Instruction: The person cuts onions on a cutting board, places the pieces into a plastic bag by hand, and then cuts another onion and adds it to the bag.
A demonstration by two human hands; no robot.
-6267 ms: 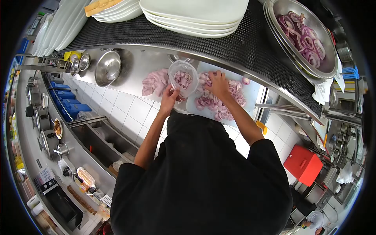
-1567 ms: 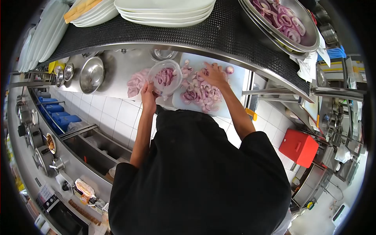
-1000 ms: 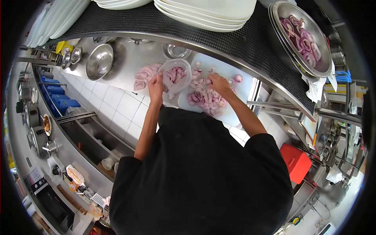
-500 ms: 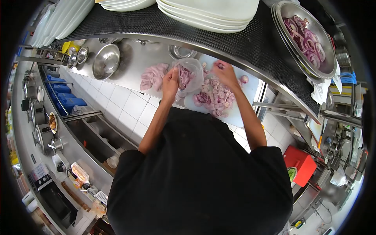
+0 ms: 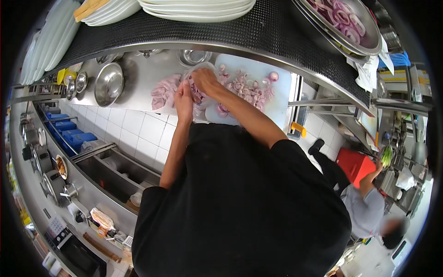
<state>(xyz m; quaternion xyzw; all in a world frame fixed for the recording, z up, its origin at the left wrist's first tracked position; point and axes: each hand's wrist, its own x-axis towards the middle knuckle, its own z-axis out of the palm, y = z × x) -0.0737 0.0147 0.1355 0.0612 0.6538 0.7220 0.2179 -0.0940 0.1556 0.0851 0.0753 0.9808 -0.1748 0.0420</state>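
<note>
Near worktop's (image 5: 140, 87) front edge: tub (image 5: 202, 101), left fingers (image 5: 185, 86) pinching rim
Right hand (image 5: 205, 81): at tub, off board (image 5: 280, 99); grip unclear

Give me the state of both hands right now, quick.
Left hand: closed on the rim of the tub.
Right hand: reaching into the tub, fingertips hidden; open or closed, holding anything or not, cannot be told.

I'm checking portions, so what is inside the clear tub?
Pieces of purple onion show inside the tub. The right hand covers much of the opening, so what lies beneath it, and how full the tub is, cannot be seen.
</note>
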